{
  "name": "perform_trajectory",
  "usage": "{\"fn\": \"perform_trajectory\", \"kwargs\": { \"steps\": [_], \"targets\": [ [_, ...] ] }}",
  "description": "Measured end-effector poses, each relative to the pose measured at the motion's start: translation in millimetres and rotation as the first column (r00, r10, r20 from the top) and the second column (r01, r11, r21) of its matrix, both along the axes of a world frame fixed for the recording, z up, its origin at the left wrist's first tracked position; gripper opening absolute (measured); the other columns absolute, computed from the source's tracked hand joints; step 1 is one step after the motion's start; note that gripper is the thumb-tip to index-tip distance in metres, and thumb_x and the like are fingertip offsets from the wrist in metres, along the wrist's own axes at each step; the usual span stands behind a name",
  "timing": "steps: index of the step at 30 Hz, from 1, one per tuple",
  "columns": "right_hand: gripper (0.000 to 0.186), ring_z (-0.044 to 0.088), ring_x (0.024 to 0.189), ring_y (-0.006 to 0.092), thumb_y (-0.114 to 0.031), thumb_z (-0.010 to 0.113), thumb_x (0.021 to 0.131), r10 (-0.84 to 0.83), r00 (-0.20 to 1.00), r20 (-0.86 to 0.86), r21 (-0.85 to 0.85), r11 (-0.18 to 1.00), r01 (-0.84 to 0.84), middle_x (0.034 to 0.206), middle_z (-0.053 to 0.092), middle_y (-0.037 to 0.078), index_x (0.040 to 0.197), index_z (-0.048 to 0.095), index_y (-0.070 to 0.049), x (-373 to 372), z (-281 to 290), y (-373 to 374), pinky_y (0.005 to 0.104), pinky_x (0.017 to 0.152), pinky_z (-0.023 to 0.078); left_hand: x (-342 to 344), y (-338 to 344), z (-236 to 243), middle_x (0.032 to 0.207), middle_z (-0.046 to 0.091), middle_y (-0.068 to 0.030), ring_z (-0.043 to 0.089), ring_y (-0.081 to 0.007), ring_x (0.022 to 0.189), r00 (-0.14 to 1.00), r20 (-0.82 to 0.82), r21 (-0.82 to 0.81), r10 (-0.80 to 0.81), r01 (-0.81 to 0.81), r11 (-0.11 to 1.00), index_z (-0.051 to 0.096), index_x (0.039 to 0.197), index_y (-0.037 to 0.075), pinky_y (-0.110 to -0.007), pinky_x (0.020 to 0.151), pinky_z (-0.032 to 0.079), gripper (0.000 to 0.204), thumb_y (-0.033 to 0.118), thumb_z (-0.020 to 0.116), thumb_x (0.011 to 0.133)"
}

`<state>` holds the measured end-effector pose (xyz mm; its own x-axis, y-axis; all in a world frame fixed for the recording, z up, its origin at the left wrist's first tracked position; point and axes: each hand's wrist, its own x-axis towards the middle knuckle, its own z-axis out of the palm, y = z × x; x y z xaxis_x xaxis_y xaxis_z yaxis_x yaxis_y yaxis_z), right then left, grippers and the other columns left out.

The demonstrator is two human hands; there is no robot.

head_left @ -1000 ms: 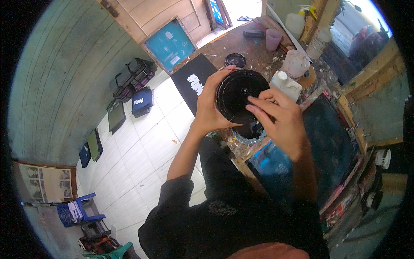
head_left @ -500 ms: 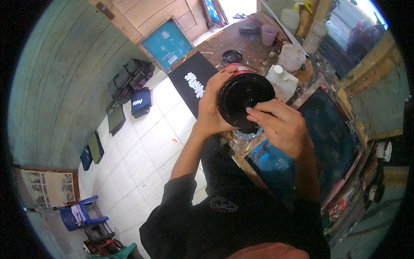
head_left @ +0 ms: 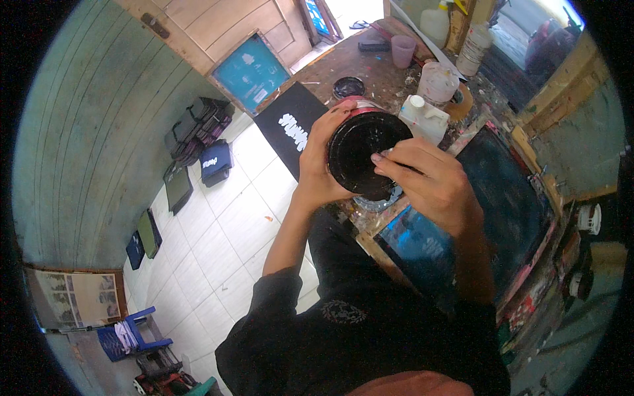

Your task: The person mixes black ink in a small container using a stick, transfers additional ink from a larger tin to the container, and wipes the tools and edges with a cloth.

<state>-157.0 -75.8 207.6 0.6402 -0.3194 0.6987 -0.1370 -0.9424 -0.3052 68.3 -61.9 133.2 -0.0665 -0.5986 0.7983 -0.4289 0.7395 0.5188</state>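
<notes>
Black-ended jar (head_left: 366, 146) in wide left grip (head_left: 318, 158); narrow right grip (head_left: 432, 181) over it

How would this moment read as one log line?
left grip: wrapped around black-faced container | right grip: pinched over it, contact unclear | nearby: white jug, flat black piece

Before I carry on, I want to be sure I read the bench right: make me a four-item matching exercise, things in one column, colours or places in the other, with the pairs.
Things:
1. Tub
2. Jug
3. Cup
4. Panel

Colours or places:
A. Pale pink, on the bench
B. Teal, near the door
C. Gripped by the left hand
D. White, with a white cap

Pairs: 1-C, 2-D, 3-A, 4-B
</notes>
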Motion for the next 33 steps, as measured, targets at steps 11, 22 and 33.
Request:
{"fn": "perform_trajectory", "kwargs": {
  "steps": [11, 22, 33],
  "targets": [
    [0.03, 0.068, 0.095, 0.0287, 0.004, 0.072, 0.072, 0.002, 0.999, 0.041, 0.043, 0.999, -0.004, 0.098, 0.069, 0.012, 0.102, 0.074, 0.001, 4, -5, 6, 0.038, 0.084, 0.057, -1, 1, -1, 0.143, 0.053, -0.0247, 0.054, -0.0379, 0.132, 1.0, 0.002, -0.038, -0.004, 0.004, 0.999, 0.045, 0.142, 0.002, -0.047, 0.113, 0.042, 0.097, 0.022, 0.095, 0.061],
    [0.03, 0.065, 0.098, 0.0263, -0.002, 0.067, 0.076, -0.075, 0.996, -0.041, -0.068, 0.995, 0.072, 0.101, 0.067, 0.01, 0.105, 0.07, 0.002, -17, -4, 8, 0.0358, 0.086, 0.056, -4, 3, 2, 0.14, 0.057, -0.0229, 0.055, -0.04, 0.131, 0.999, 0.029, -0.035, 0.029, -0.028, 0.999, 0.05, 0.139, 0.003, -0.048, 0.112, 0.041, 0.094, 0.022, 0.094, 0.058],
    [0.032, 0.066, 0.088, 0.0287, 0.004, 0.073, 0.075, -0.148, 0.989, -0.003, -0.06, 0.987, 0.148, 0.094, 0.066, 0.013, 0.106, 0.071, 0.004, -12, -7, 13, 0.0383, 0.077, 0.056, -7, 2, 6, 0.141, 0.056, -0.0223, 0.054, -0.0417, 0.132, 0.992, 0.113, -0.136, 0.057, -0.041, 0.99, 0.049, 0.142, 0.007, -0.051, 0.11, 0.04, 0.094, 0.02, 0.093, 0.06]
  ]
}}
